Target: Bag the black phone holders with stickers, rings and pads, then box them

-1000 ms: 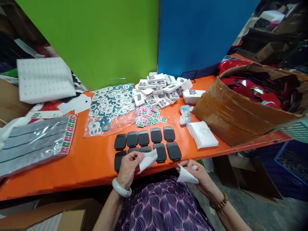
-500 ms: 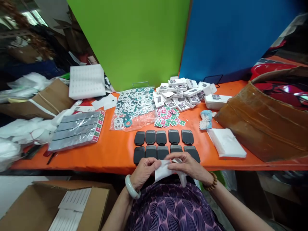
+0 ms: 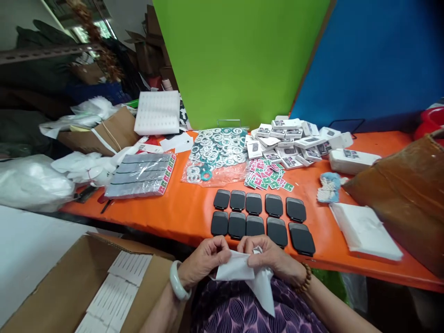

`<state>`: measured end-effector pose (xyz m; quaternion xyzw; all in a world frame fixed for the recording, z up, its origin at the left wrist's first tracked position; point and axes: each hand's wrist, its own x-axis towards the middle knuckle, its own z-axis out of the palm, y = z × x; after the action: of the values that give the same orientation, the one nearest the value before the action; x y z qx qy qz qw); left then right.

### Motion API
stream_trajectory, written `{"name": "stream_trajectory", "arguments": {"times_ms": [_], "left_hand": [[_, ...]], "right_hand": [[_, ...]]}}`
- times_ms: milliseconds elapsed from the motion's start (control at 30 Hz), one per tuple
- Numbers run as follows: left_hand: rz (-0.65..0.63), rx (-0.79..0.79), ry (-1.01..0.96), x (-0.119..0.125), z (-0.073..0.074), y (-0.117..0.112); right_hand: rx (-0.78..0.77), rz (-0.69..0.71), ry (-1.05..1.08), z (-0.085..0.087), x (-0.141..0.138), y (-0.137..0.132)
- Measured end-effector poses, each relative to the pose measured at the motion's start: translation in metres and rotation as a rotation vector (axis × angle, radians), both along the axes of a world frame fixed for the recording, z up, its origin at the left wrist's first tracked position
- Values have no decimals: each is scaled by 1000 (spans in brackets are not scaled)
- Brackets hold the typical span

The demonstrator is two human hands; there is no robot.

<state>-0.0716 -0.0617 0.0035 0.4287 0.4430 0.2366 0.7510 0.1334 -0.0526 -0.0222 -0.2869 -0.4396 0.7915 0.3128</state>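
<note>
My left hand (image 3: 204,261) and my right hand (image 3: 267,256) meet over my lap at the near edge of the orange table (image 3: 180,210). Both pinch thin white sheets (image 3: 243,273); one sheet hangs down from the right hand. Just beyond my fingers lie two rows of black rounded pads (image 3: 263,217) on the table. A pale bangle is on my left wrist, a wooden bead bracelet on my right.
Behind the pads lie pink and green stickers (image 3: 267,178), a bag of teal and white rings (image 3: 215,152), small white boxes (image 3: 291,138) and a white sheet stack (image 3: 364,229). A brown carton (image 3: 409,194) stands right. An open cardboard box (image 3: 93,291) sits low left.
My hands came together, each with its white sheet, and now hold the sheets touching over my lap. The view swung left, bringing the cardboard box at the low left into sight.
</note>
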Motion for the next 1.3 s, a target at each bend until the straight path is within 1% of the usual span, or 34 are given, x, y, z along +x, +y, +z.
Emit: {"name": "stream_trajectory", "arguments": {"times_ms": [67, 100, 167, 233, 300, 333, 367, 433, 500, 567, 700, 833, 1100, 1300], "left_hand": [[-97, 150, 208, -11, 4, 3], [-134, 234, 324, -15, 6, 4], [-175, 400, 568, -23, 5, 6], [-197, 526, 759, -29, 2, 7], [-223, 588, 842, -35, -4, 8], [-242, 601, 850, -37, -7, 8], [-256, 605, 853, -39, -10, 9], [-271, 587, 870, -39, -16, 11], [-278, 548, 880, -37, -22, 15], [-267, 513, 884, -33, -28, 19], [-239, 499, 900, -30, -40, 26], [-232, 500, 907, -34, -48, 27], [-208, 526, 941, -31, -53, 25], [-181, 549, 945, -29, -55, 23]], "right_hand": [[19, 50, -109, -4, -6, 7], [60, 57, -184, -6, -9, 13], [215, 36, -365, -11, -15, 26], [422, -23, -588, -14, -20, 42], [611, -47, -813, -16, -27, 58], [683, -31, -915, -17, -31, 64], [739, 5, -1005, -18, -35, 69], [798, 98, -1148, -18, -45, 77], [801, 153, -1251, -18, -53, 82], [784, 177, -1292, -18, -59, 86], [756, 208, -1260, -19, -64, 93], [729, 241, -1228, -22, -69, 95], [708, 222, -1298, -17, -78, 89], [698, 235, -1281, -17, -76, 95]]}}
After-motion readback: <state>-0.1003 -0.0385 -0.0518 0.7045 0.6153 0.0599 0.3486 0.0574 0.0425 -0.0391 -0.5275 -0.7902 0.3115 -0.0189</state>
